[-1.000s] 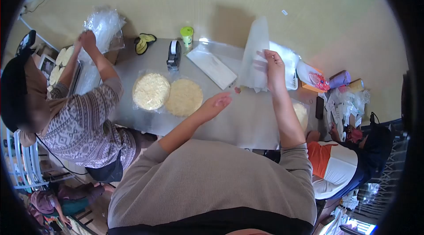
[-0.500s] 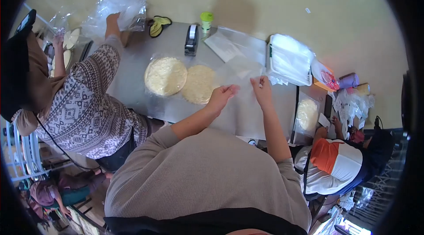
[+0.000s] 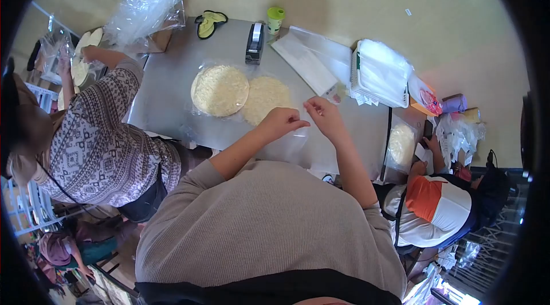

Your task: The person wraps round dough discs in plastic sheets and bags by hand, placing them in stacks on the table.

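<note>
Two pale round flatbreads lie side by side in clear plastic on the table: the left flatbread slightly overlaps the right flatbread. My left hand is at the lower right of that second one, fingers pinched at the clear plastic bag, whose faint film shows below them. Close by on the right, my right hand has its thumb and fingers pressed together. Whatever it pinches is too transparent or small to make out. A narrow gap separates the two hands.
Behind the flatbreads stand a black tape dispenser and a green-lidded cup. Flat plastic bags and a white basket are at the back right. Co-workers sit left and right of me.
My hands have come closer together, the right one moving left. The clear film stretched between them no longer shows there. The left co-worker's arm has drawn away from the pile of plastic bags.
</note>
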A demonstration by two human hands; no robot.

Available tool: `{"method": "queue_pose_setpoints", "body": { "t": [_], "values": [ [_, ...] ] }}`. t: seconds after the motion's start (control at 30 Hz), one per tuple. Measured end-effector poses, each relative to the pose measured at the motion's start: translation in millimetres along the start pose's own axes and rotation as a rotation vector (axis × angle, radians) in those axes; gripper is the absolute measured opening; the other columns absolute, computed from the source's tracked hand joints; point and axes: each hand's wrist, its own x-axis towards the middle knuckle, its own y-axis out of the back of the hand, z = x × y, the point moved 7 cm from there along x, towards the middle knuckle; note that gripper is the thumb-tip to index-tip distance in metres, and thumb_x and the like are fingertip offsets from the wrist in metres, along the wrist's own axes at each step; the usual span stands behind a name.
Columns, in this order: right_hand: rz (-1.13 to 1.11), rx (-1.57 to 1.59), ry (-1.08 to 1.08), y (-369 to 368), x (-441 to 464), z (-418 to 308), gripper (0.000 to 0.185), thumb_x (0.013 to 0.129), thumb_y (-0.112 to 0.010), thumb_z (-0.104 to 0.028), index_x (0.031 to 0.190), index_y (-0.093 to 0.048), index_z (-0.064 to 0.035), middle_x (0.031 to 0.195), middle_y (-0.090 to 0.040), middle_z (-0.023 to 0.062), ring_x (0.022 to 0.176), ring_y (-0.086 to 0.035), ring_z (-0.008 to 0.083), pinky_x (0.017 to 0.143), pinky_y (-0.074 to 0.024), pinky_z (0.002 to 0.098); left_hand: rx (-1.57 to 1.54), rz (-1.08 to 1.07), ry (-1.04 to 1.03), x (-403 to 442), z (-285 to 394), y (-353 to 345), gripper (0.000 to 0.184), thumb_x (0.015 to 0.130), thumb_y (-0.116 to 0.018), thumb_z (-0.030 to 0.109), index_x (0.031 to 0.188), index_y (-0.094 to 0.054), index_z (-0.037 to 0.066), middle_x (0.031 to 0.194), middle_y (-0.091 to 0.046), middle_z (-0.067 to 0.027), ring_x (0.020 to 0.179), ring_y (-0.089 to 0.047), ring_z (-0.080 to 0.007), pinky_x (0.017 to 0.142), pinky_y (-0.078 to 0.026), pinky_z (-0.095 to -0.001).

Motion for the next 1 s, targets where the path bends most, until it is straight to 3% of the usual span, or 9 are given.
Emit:
{"method": "queue_pose_setpoints", "body": {
  "t": [0.17,0.37,0.4,0.5,0.6,0.7,0.8,0.9,1.0],
  "values": [
    [0.376,0.378,-0.125,18.6,-26.1,33.4,0.014,0.088,-0.058,-0.012,0.099,-0.059,-0.0029,0.084,-0.064,0.0068,0.068,-0.059,0.0136,0.062,-0.0473,0.0283,-0.058,0.187,0.148,-25.7,-35.3,52.1,0.032,0.081,-0.070,0.028,0.068,-0.055,0.004,0.061,-0.053,0.0008,0.057,-0.047,-0.0066,0.052,-0.038,-0.0239],
    [0.033,0.301,0.183,-43.1,-45.7,3.1,0.018,0.092,-0.054,-0.013,0.107,-0.057,-0.0030,0.091,-0.061,0.0050,0.073,-0.057,0.0130,0.071,-0.0485,0.0255,-0.009,0.567,0.143,-62.5,-36.5,131.5,0.020,0.081,-0.066,0.018,0.078,-0.053,0.003,0.066,-0.055,-0.0048,0.058,-0.052,-0.0130,0.057,-0.044,-0.0275],
    [-0.107,0.542,-0.004,-73.5,-37.8,46.2,0.036,0.092,-0.055,-0.024,0.121,-0.047,-0.0043,0.111,-0.055,0.0111,0.087,-0.056,0.0177,0.078,-0.0482,0.0301,-0.017,0.598,0.149,-69.6,-34.5,138.8,0.018,0.081,-0.065,0.016,0.080,-0.052,0.004,0.067,-0.055,-0.0048,0.060,-0.053,-0.0132,0.058,-0.045,-0.0278],
    [-0.030,0.968,-0.645,-122.8,-32.4,131.5,0.059,0.089,-0.056,-0.038,0.133,-0.033,-0.0059,0.128,-0.042,0.0157,0.102,-0.049,0.0240,0.082,-0.0471,0.0365,0.051,0.818,0.045,-103.9,-13.1,159.4,0.017,0.080,-0.065,0.012,0.083,-0.050,0.004,0.070,-0.056,-0.0052,0.063,-0.055,-0.0136,0.060,-0.045,-0.0282],
    [-0.121,1.049,-0.830,-164.8,-21.4,190.7,0.072,0.086,-0.057,-0.048,0.137,-0.026,-0.0066,0.134,-0.032,0.0171,0.109,-0.043,0.0275,0.084,-0.0458,0.0414,0.149,0.904,0.041,-136.8,-11.3,171.2,0.013,0.080,-0.062,0.007,0.082,-0.050,0.003,0.071,-0.054,-0.0056,0.067,-0.056,-0.0127,0.062,-0.045,-0.0270],
    [-0.038,1.052,-0.936,-177.3,-5.8,192.9,0.069,0.086,-0.059,-0.043,0.137,-0.029,-0.0058,0.127,-0.042,0.0161,0.099,-0.049,0.0247,0.085,-0.0459,0.0381,0.230,0.951,0.039,-167.4,-21.0,182.4,0.010,0.080,-0.060,0.004,0.084,-0.050,0.002,0.072,-0.054,-0.0052,0.069,-0.054,-0.0115,0.065,-0.045,-0.0256],
    [-0.152,1.161,-0.880,-193.0,14.7,182.3,0.064,0.087,-0.059,-0.036,0.135,-0.033,-0.0028,0.120,-0.051,0.0153,0.098,-0.054,0.0260,0.087,-0.0465,0.0375,0.223,0.989,0.062,-190.7,-23.2,192.1,0.008,0.081,-0.058,0.002,0.086,-0.052,0.002,0.075,-0.054,-0.0037,0.072,-0.053,-0.0105,0.068,-0.044,-0.0241],
    [-0.001,1.270,-0.633,-191.9,37.0,150.6,0.056,0.085,-0.062,-0.023,0.130,-0.038,-0.0003,0.114,-0.055,0.0162,0.098,-0.058,0.0286,0.083,-0.0496,0.0412,0.160,1.019,0.121,-203.3,-23.9,202.5,0.007,0.082,-0.055,0.000,0.088,-0.052,0.001,0.079,-0.053,-0.0013,0.075,-0.051,-0.0092,0.072,-0.042,-0.0220],
    [0.086,1.445,-0.630,-201.1,51.8,131.0,0.050,0.085,-0.060,-0.021,0.126,-0.042,0.0006,0.117,-0.055,0.0166,0.106,-0.056,0.0301,0.090,-0.0484,0.0425,0.098,1.022,0.157,-203.3,-26.5,210.8,0.006,0.084,-0.055,0.000,0.089,-0.052,0.002,0.080,-0.051,0.0002,0.075,-0.049,-0.0077,0.071,-0.040,-0.0207]
  ]
}}
